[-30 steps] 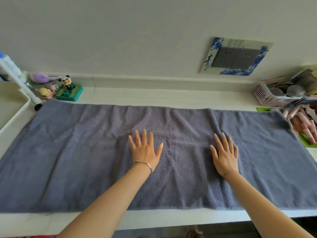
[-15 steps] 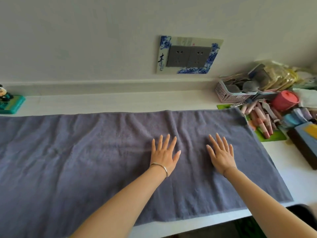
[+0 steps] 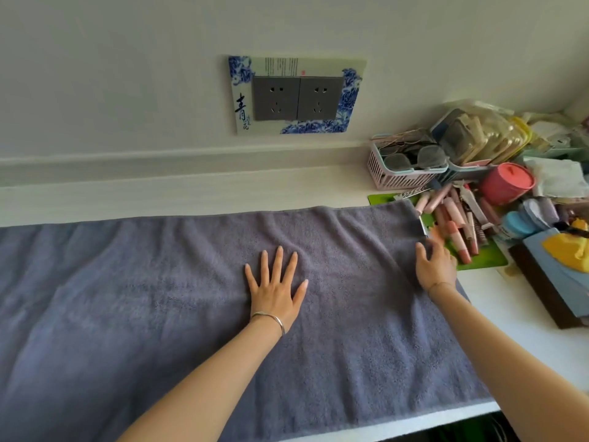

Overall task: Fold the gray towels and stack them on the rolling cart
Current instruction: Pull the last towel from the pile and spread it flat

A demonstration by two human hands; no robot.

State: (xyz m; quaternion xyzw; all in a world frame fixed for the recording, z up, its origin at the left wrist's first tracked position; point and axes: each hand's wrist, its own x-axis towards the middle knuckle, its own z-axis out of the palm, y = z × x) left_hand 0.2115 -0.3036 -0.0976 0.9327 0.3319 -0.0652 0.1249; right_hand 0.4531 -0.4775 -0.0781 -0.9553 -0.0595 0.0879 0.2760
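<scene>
A gray towel (image 3: 153,301) lies spread flat across the white counter (image 3: 191,196), running off the left edge of view. My left hand (image 3: 275,287) presses flat on its middle with fingers spread. At the towel's right short edge is my right hand (image 3: 435,266), blurred by motion, its fingers over the edge; whether it grips the cloth I cannot tell. No rolling cart is in view.
Right of the towel the counter is crowded: a green mat (image 3: 481,260) with several pink tubes, a pink basket (image 3: 403,177), a pink lidded jar (image 3: 506,183), a blue box (image 3: 561,266). A double wall socket (image 3: 296,97) sits above.
My view has swung right along the counter. My right hand slid from the towel's middle out to its right edge; the left hand stays pressed flat on the cloth.
</scene>
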